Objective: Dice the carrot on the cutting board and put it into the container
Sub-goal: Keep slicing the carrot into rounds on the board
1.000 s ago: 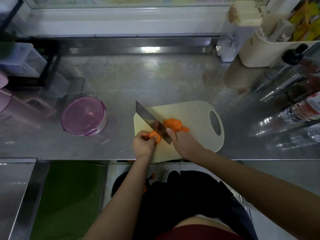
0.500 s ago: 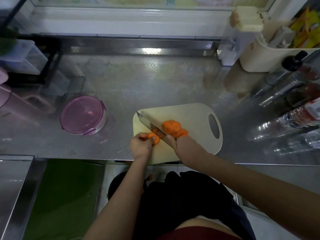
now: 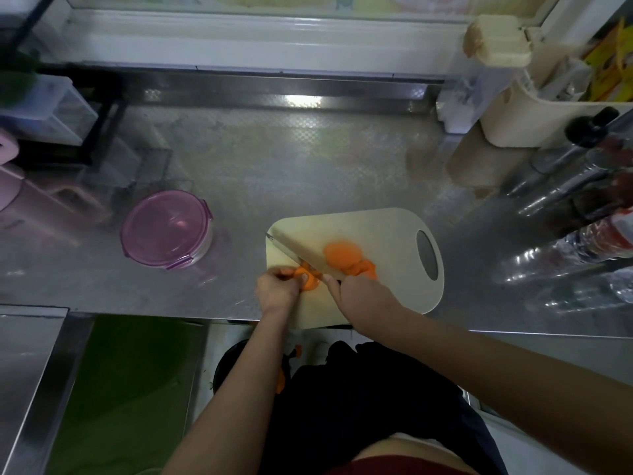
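A cream cutting board [image 3: 394,231] with a handle hole lies on the steel counter. My left hand [image 3: 277,291] grips a stub of carrot [image 3: 308,281] at the board's near left. My right hand [image 3: 359,293] grips the handle of a cleaver [image 3: 301,250], whose blade lies low across the carrot, its tip toward the board's far left corner. A pile of orange carrot slices [image 3: 346,257] lies just right of the blade. The round container [image 3: 166,229] with a purple clip lid stands to the left of the board, lid on.
Bottles [image 3: 579,207] lie and stand along the right. A cream caddy [image 3: 524,121] and a clear dispenser [image 3: 479,90] stand at the back right. Clear boxes [image 3: 44,111] and pink items sit at the far left. The counter's front edge [image 3: 171,313] runs just below the board.
The cleaver has come down from a raised, tilted position to lie low through the carrot. My left hand stays on the carrot stub.
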`<control>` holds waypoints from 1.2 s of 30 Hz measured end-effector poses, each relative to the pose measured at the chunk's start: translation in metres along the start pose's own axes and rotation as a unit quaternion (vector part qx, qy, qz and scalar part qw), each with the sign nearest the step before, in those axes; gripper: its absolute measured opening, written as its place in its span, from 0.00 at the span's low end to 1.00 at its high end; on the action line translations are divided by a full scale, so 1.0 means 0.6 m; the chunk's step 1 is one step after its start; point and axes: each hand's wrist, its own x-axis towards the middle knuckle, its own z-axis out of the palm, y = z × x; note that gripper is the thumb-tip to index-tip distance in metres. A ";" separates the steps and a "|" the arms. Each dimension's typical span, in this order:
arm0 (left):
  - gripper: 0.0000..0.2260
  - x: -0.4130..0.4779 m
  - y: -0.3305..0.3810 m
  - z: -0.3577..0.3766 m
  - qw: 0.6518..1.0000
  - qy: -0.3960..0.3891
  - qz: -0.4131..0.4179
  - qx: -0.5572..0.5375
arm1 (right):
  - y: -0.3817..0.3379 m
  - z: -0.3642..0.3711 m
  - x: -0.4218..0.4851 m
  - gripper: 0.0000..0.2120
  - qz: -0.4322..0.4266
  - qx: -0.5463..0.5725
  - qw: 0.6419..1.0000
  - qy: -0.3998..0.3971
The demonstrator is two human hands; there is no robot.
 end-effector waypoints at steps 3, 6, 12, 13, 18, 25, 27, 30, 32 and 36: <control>0.08 0.005 -0.002 0.000 1.000 -0.004 -0.004 -0.002 | 0.002 0.003 -0.004 0.19 -0.006 0.009 1.000 -0.012; 0.07 0.008 -0.003 -0.001 1.000 -0.002 -0.006 0.005 | 0.004 0.002 -0.001 0.21 -0.001 0.040 0.999 0.010; 0.09 0.006 -0.004 -0.001 1.000 0.001 0.005 0.002 | -0.005 0.030 0.030 0.21 -0.025 -0.004 1.000 0.018; 0.09 0.006 -0.004 -0.001 1.000 0.003 0.004 0.005 | -0.006 0.030 0.031 0.21 -0.002 0.023 1.000 0.017; 0.08 0.007 -0.007 0.002 1.000 0.001 0.014 0.007 | 0.002 0.036 0.043 0.24 -0.016 0.045 0.998 0.048; 0.10 0.009 -0.009 0.004 1.000 -0.007 0.017 0.005 | 0.001 0.016 0.070 0.24 -0.021 0.068 0.997 0.029; 0.08 0.010 -0.011 0.004 1.000 -0.012 0.017 0.012 | 0.008 0.006 0.076 0.25 -0.015 0.098 0.994 0.049; 0.06 0.011 -0.012 0.005 1.000 -0.012 0.016 0.017 | 0.012 0.004 0.077 0.26 -0.023 0.158 0.984 0.077; 0.07 0.014 -0.012 0.005 1.000 -0.014 0.016 0.021 | 0.016 0.004 0.070 0.26 -0.020 0.197 0.976 0.094; 0.07 0.016 -0.013 0.004 1.000 -0.017 0.014 0.022 | 0.026 -0.005 0.051 0.28 -0.016 0.189 0.978 0.090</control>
